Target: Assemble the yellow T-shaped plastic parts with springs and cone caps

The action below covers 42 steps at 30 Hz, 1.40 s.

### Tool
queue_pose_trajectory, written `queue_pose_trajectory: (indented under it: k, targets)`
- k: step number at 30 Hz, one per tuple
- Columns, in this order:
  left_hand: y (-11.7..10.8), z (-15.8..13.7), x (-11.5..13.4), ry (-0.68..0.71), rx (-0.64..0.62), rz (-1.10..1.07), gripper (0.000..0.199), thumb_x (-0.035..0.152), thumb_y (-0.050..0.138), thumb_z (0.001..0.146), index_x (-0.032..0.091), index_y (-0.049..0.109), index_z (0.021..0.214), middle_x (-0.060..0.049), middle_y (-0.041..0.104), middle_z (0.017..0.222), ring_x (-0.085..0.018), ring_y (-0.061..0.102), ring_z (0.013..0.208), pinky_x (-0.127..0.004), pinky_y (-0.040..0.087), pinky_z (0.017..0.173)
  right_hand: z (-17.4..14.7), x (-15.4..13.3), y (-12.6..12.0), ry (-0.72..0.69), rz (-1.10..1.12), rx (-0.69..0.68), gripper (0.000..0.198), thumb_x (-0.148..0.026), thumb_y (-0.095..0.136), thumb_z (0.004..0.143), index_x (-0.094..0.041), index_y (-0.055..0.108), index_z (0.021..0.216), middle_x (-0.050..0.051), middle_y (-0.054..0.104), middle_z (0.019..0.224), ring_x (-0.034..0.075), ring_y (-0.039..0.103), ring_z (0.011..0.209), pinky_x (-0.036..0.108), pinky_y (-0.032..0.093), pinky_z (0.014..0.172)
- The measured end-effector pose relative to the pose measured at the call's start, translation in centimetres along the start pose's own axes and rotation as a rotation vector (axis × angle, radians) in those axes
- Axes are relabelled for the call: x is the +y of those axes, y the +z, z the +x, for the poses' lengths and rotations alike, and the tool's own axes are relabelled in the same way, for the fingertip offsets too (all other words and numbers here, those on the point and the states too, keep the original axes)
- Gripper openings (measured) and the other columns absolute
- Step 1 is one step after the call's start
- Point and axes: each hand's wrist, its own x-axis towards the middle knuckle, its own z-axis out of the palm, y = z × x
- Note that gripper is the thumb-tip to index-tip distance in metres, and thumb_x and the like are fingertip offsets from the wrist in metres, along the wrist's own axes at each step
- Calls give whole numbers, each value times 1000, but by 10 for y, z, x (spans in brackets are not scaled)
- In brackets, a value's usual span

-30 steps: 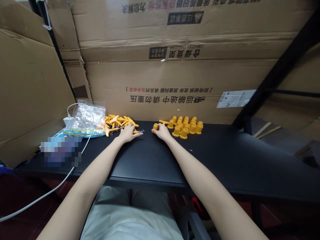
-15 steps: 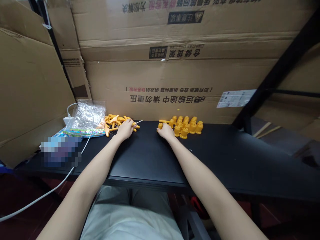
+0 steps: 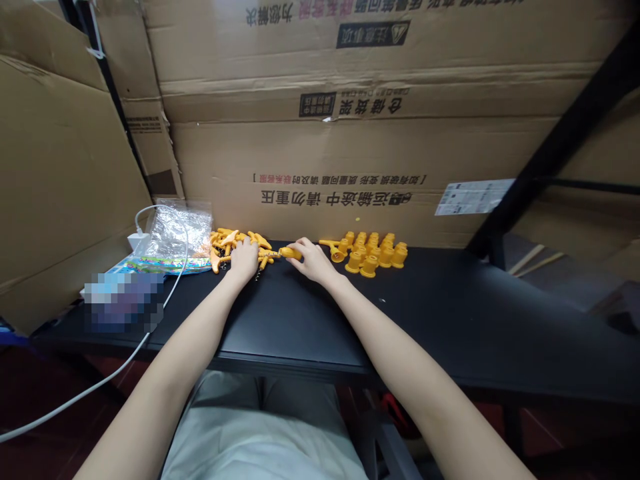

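My left hand [image 3: 244,260] is closed round a yellow-handled corkscrew [image 3: 270,254], whose metal spiral points right. Most of its handle is hidden by my fingers. Facing it, my right hand [image 3: 316,263] pinches a yellow bell-shaped cap [image 3: 291,253] on its side, at the spiral's tip; I cannot tell how far the tip is inside. Behind and around my left hand lies a pile of yellow corkscrews [image 3: 229,238] with T-shaped handles. To the right of my right hand several yellow caps [image 3: 369,265] stand grouped, and one cap [image 3: 338,254] lies tipped beside a yellow stick-like piece [image 3: 327,242].
A clear plastic bag [image 3: 175,230] with a colourful edge lies left of the pile, beside a white plug and cable [image 3: 176,283]. Cardboard [image 3: 310,147] walls the back of the black table [image 3: 295,327]. A black metal post [image 3: 555,133] slants up at right.
My right hand has moved left from the group of caps, carrying one cap to the corkscrew. My left hand has drawn slightly left and now holds a corkscrew with its spiral showing.
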Motion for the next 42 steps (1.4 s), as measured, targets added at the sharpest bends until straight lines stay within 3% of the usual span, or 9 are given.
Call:
queue_pose_trajectory:
  k: [10,16,20,24,31,42]
  targets:
    - [7,3,-4,-142,-20,-31,35,13,34,90,13,59,116,-20,48,129,-31,52,114,-39,48,88,1,4,1,-75,56,50,31,-23,56,90,-19,62,120,10,58,110,21,60,98,36,47,89]
    - [4,0,-1,-133,-9,-70,30,14,38,90,11,56,114,-20,48,126,-29,55,113,-36,47,88,1,-4,0,-98,29,33,33,-22,55,90,-17,61,122,11,57,111,20,62,90,34,49,86]
    - [0,-2,7,-75,52,-156,28,17,45,88,11,53,114,-19,49,121,-28,59,106,-35,47,87,0,-8,-3,-65,-33,10,33,-19,52,91,-18,62,122,11,55,112,19,63,83,32,49,82]
    - [3,1,3,-103,50,-198,27,15,47,86,11,54,112,-20,51,120,-29,62,100,-37,48,86,0,-5,-7,-3,-69,26,34,-19,52,90,-21,62,123,11,55,113,19,64,82,31,50,80]
    - [12,10,-13,-183,51,-254,28,20,54,84,13,55,112,-19,53,122,-30,63,104,-40,49,90,0,-1,-8,-4,-59,9,36,-17,53,89,-22,61,124,11,55,116,19,65,85,32,50,81]
    - [11,10,-8,-159,74,-263,27,15,51,84,12,55,111,-20,53,121,-30,62,105,-39,48,90,0,-6,-8,27,-68,-2,35,-18,52,91,-21,61,124,11,54,117,19,64,86,30,49,81]
